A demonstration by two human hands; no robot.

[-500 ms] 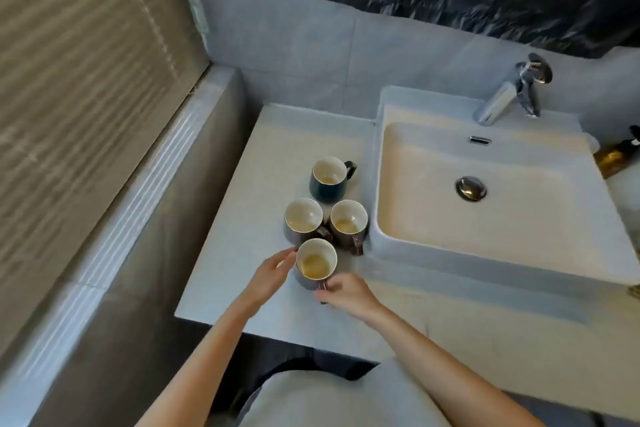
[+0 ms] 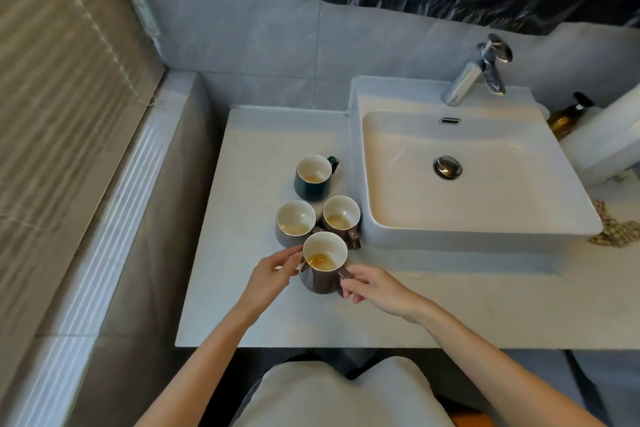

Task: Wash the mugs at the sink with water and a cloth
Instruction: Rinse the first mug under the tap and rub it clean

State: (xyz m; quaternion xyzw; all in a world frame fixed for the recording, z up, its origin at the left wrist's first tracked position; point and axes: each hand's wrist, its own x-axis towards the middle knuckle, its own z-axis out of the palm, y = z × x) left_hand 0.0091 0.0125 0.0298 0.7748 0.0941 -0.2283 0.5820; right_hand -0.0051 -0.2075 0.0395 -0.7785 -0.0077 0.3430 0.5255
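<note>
Up front, the right hand [image 2: 377, 288] pinches the handle of the nearest mug [image 2: 323, 267] while the left hand [image 2: 273, 274] lays fairly straight fingers against its other side, the hands apart with the mug between them at the front of the counter [image 2: 242, 184]. Just behind crowd a greyish mug [image 2: 296, 222], a brown mug [image 2: 343, 218] and a green mug [image 2: 313, 180], all holding brownish dregs, beside the white sink [image 2: 478, 229]. Beyond the sink stand a chrome faucet [image 2: 474, 76] and an amber pump bottle [image 2: 568, 118], with a patterned cloth [image 2: 616, 229] at the sink's right corner.
</note>
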